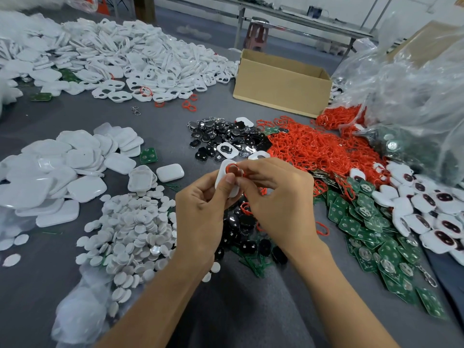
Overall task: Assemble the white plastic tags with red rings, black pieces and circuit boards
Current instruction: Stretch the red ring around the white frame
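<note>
Hands together over the desk [163, 116]: your left hand [200, 207] grips a white tag [222, 175], your right hand [278, 197] pinches a red ring [232, 169] against it. Loose rings [308, 146] heap at two o'clock, circuit boards [356, 222] at four, black pieces [221, 136] at twelve.

A: Which parts of the person appear?
B: Left hand [199, 212], right hand [278, 197], left forearm [155, 297], right forearm [346, 292]. Both forearms bare to the lower edge; left thumbnail [230, 178] short, plain.
</note>
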`<action>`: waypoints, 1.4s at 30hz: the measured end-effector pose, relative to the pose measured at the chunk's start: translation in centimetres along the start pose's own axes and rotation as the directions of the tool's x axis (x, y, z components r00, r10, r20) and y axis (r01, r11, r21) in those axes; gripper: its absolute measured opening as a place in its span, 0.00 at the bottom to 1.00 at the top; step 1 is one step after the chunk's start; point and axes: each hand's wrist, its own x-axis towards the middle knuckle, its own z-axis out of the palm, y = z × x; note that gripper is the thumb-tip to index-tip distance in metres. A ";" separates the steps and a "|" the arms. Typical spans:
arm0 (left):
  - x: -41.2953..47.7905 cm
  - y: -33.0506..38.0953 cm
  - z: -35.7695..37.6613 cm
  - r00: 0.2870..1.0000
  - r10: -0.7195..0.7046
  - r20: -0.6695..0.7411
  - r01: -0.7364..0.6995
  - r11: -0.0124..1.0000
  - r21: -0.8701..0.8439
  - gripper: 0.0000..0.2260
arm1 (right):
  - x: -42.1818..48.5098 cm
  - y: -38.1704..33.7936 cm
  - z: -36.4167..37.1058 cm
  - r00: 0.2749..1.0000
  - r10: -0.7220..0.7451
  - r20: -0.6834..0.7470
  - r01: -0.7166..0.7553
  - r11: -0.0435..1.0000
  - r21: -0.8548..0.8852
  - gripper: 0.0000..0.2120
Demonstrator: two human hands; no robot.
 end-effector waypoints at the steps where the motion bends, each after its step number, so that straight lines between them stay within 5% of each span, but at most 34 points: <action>1: 0.0 0.0 0.0 1.000 0.009 0.004 -0.009 1.000 0.006 0.07 | 0.0 0.0 0.0 1.000 -0.001 0.001 0.001 1.000 0.000 0.09; 8: 0.0 -0.2 -0.1 1.000 0.012 -0.023 -0.012 1.000 0.016 0.07 | -0.2 -0.1 0.2 1.000 -0.010 -0.011 0.010 1.000 -0.001 0.08; 26: 1.1 1.0 -0.6 0.960 -0.246 0.137 0.276 0.918 -0.284 0.08 | 0.5 -0.1 -1.1 0.997 -0.026 0.077 0.027 1.000 -0.009 0.08; 42: 0.8 1.2 -0.8 0.977 -0.170 0.132 0.187 0.973 -0.135 0.09 | 0.7 0.0 -1.3 0.993 -0.029 0.110 0.034 0.998 -0.047 0.10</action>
